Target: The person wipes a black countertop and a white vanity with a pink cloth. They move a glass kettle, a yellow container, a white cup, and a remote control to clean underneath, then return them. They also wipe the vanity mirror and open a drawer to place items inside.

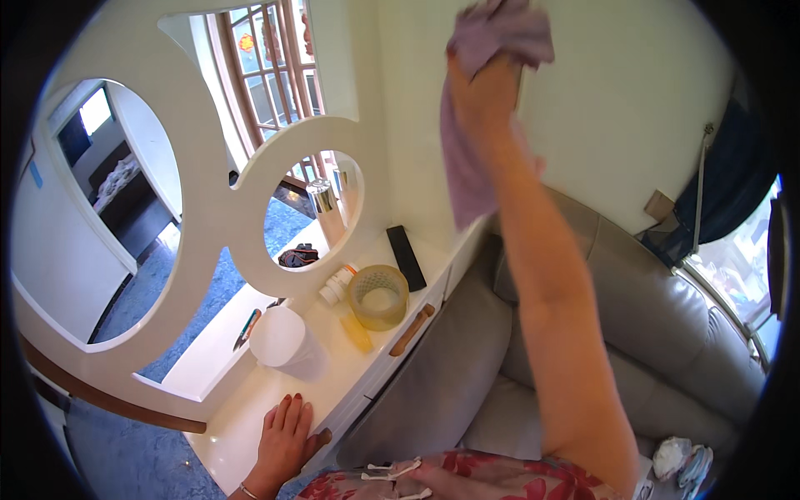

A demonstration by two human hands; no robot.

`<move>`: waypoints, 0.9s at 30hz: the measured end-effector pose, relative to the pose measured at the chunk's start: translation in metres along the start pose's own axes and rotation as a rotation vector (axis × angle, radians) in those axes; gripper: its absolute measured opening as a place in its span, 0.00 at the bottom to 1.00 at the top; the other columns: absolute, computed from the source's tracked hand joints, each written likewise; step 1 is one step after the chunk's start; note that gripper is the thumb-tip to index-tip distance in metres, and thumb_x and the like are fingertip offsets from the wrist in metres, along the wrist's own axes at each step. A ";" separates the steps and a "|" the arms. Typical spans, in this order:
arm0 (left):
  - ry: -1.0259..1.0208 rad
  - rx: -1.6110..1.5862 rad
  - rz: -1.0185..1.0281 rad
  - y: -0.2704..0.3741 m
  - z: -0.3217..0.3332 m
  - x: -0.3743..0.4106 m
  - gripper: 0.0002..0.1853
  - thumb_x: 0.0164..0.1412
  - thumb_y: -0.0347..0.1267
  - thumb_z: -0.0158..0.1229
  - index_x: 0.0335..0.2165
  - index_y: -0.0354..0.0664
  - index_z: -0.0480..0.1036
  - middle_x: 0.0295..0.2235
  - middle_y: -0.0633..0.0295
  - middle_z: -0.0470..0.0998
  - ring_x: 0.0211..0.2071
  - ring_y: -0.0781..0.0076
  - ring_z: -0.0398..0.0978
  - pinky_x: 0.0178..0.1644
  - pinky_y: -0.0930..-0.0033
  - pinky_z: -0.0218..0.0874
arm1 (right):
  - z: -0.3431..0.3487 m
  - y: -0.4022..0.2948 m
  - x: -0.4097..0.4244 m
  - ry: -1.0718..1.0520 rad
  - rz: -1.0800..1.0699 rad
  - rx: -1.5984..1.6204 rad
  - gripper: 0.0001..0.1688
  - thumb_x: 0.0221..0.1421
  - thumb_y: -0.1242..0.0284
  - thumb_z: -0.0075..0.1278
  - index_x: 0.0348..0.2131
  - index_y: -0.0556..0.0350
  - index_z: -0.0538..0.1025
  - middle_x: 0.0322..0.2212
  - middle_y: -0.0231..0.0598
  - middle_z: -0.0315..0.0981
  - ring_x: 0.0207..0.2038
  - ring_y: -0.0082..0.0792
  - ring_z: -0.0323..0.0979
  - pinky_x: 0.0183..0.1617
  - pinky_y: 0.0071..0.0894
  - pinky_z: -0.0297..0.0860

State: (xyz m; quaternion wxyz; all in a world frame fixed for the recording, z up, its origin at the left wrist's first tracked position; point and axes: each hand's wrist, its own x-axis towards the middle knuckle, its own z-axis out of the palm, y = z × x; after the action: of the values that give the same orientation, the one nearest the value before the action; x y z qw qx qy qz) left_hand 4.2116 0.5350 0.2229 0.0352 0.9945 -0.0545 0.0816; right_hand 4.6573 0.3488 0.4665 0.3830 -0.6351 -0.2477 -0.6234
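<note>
My right hand (484, 103) is raised at the far end of the counter, shut on a mauve cloth (465, 181). Part of the cloth is bunched above the fist and part hangs below it, in front of the pale wall panel (415, 125). Whether the cloth touches the panel, I cannot tell. My left hand (284, 437) lies flat on the white countertop (228, 431) near its front edge and holds nothing. Just beyond it stands a white cylinder (275, 337). A roll of clear tape (378, 300), a small white bottle (337, 285) and a yellow object (356, 333) sit farther along.
A black oblong object (406, 257) lies near the panel. White curved cut-out partition (203, 300) borders the counter; behind its openings are a silver-capped bottle (324, 203) and a dark strapped item (298, 256). A grey leather sofa (450, 362) adjoins the drawers, with crumpled plastic (681, 462) on it.
</note>
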 end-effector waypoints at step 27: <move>0.083 -0.011 0.048 0.002 0.019 -0.005 0.39 0.47 0.30 0.61 0.56 0.36 0.54 0.56 0.47 0.57 0.58 0.50 0.53 0.58 0.55 0.47 | -0.397 -0.034 -0.135 0.031 0.907 0.400 0.14 0.53 0.74 0.51 0.41 0.57 0.69 0.37 0.33 0.68 0.40 0.24 0.67 0.40 0.22 0.67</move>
State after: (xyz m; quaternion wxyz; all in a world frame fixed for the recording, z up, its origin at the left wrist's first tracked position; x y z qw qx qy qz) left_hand 4.2093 0.5318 0.2031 0.0409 0.9885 -0.0773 0.1234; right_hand 4.3777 0.0755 0.3118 0.7337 -0.5836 -0.0553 -0.3437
